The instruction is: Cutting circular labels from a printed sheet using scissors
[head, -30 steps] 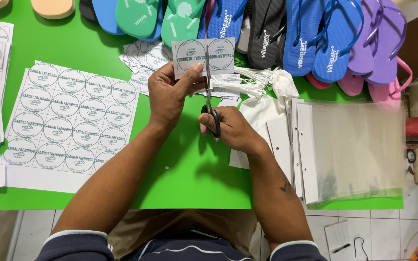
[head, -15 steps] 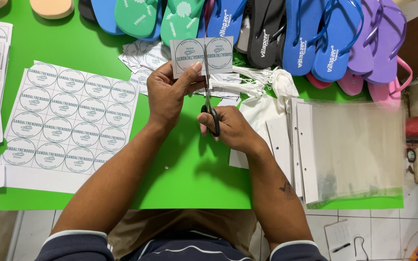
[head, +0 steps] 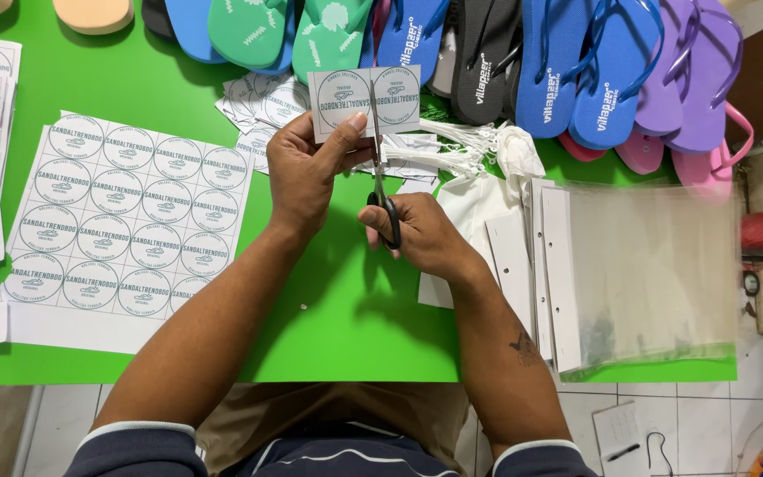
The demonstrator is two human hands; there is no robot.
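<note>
In the last second very little has shifted: my forearms come up from the bottom edge of the frame to the same spot just above centre, and the blades sit a touch deeper between the two round labels than they did. As I judge it, the cut is under way and the pair is not yet parted.

My right hand (head: 426, 234) is closed through the black loops of the scissors (head: 381, 185), blades pointing up the frame. My left hand (head: 306, 168) pinches the paper strip (head: 364, 99) by its lower left corner, thumb on the face, fingers behind. The strip is held in the air above the green bench (head: 328, 300), near the top middle of the frame. It is a small white rectangle bearing two printed circles side by side, with the blades running up the gap between them.

To the left lies a full sheet of round labels (head: 125, 221), still uncut. Right of centre lie clear plastic bags (head: 655, 274) with white card headers. Behind the strip is a heap of cut labels (head: 258, 102), and along the top edge a row of flip-flops (head: 523, 53) in blue, green, black and purple.
</note>
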